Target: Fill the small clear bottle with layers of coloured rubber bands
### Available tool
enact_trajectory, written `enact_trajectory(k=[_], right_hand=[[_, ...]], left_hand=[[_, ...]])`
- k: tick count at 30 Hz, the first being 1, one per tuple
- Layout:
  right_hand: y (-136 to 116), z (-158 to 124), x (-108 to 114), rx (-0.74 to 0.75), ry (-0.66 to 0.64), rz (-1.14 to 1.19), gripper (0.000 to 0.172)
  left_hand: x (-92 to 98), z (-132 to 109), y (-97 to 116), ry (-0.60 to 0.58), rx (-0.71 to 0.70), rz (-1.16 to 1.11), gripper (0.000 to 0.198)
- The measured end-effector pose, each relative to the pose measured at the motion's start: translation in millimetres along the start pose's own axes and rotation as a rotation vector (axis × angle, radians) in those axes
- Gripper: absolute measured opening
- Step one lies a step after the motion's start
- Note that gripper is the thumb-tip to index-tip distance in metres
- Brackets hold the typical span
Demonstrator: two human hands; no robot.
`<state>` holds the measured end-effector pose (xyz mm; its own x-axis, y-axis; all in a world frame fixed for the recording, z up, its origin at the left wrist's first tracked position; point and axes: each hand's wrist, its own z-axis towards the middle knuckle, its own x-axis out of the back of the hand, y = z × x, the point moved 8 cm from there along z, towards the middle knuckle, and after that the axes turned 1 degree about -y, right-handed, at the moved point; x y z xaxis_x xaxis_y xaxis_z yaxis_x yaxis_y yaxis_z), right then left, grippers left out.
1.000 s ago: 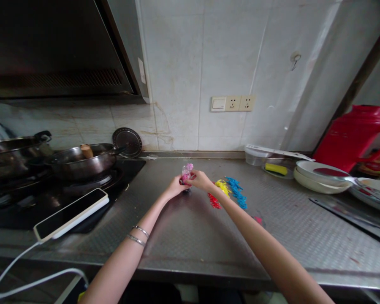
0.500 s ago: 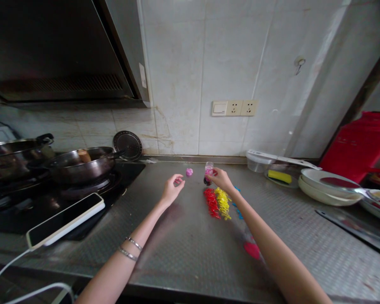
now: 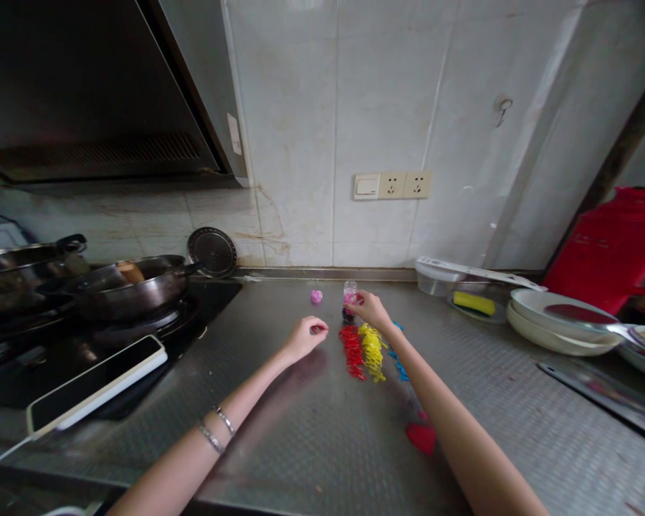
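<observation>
My right hand [image 3: 370,309] is closed around the side of a small clear jar [image 3: 350,288], which stands upright on the metal counter with pink and dark contents. My left hand [image 3: 304,340] hovers just left of the red bands, thumb and fingertips brought together in a pinch; whatever may be between them is too small to see. Small red bands [image 3: 353,352] lie in a strip in front of the jar. Beside them run a strip of yellow bands [image 3: 373,351] and some blue bands [image 3: 398,362], partly covered by my right forearm. A small pink rounded object [image 3: 316,296] sits left of the jar.
Near my right forearm lies a red item [image 3: 421,438], partly hidden. A phone [image 3: 97,387] and a pan [image 3: 129,290] are on the left by the stove. To the right are a plastic tub [image 3: 434,279], a yellow sponge [image 3: 474,303], bowls [image 3: 556,333] and a knife [image 3: 602,394].
My left hand has moved right and closer to me, toward the red bands, and its fingertips have come together. My right hand stays at the jar. The view has shifted slightly.
</observation>
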<state>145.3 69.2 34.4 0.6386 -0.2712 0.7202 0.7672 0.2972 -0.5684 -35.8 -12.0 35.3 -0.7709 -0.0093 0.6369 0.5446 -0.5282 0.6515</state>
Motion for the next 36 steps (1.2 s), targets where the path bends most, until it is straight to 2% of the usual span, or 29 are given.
enact_trajectory(k=[4,6,9,13,17,21,30,36], right_hand=[[-4,0,3,0.001,-0.010,-0.029,0.032],[-6,0,6,0.000,-0.012,-0.057,0.033],[-8,1,8,-0.011,-0.022,-0.095,0.033],[-9,2,9,-0.009,-0.045,-0.124,0.030],[-9,3,9,-0.012,-0.050,-0.154,0.031],[-9,2,9,-0.015,-0.056,-0.143,0.033],[-11,2,10,0.007,-0.045,-0.101,0.028],[-10,2,9,0.010,-0.043,-0.092,0.025]], left_hand=[[-37.0,24,13,-0.196,-0.054,0.126,0.018],[-48.0,38,15,-0.212,-0.044,0.194,0.019],[-58.6,57,11,-0.200,0.042,0.295,0.023],[-69.9,67,4,-0.217,0.152,0.389,0.032],[-75.6,68,3,-0.236,0.193,0.431,0.035],[-79.8,67,-1,-0.303,0.215,0.426,0.024],[-80.8,77,-18,-0.380,0.160,0.344,0.010],[-76.9,76,-15,-0.415,0.139,0.292,0.004]])
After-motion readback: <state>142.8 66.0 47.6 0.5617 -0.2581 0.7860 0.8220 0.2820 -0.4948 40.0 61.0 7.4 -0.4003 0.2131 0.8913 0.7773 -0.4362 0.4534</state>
